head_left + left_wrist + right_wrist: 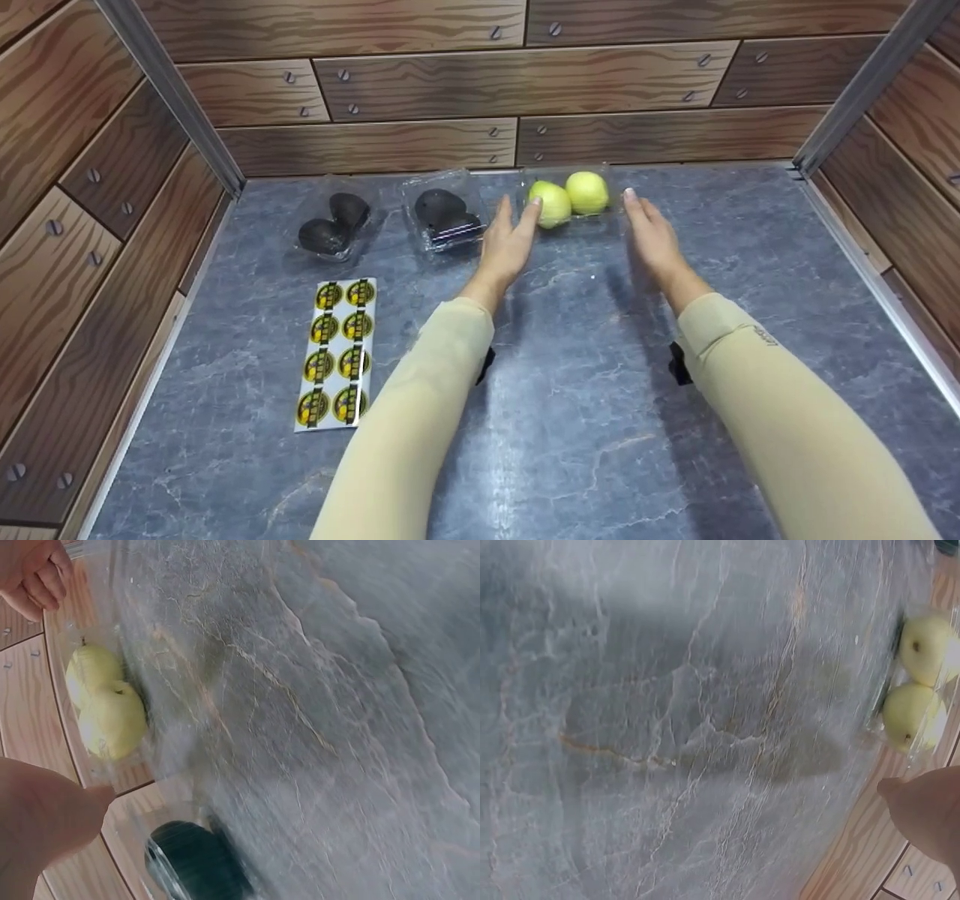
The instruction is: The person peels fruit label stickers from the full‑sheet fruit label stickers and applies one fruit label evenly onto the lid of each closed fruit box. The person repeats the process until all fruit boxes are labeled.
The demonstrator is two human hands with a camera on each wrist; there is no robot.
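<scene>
Two round yellow-green fruits [588, 193], with a stem showing in the left wrist view, sit in a clear plastic container [604, 169] near the back wall. My left hand [508, 244] reaches to the container's left side, fingers extended, thumb overlapping the nearer fruit in the head view. On the other side, a small gap away, my right hand [654, 238] is held with straight fingers and nothing in it. Just left of my left hand, a second clear container [420, 184] holds two dark, avocado-like fruits [440, 205]. Both wrist views also show the pair of yellow-green fruits [112, 720] [915, 716].
A third clear container [304, 202] with two dark fruits [322, 236] stands farther left. Nearer, a white sheet of round yellow-and-black stickers [335, 360] lies on the grey marbled table [570, 450]. Wood-patterned walls [420, 142] enclose the back and sides.
</scene>
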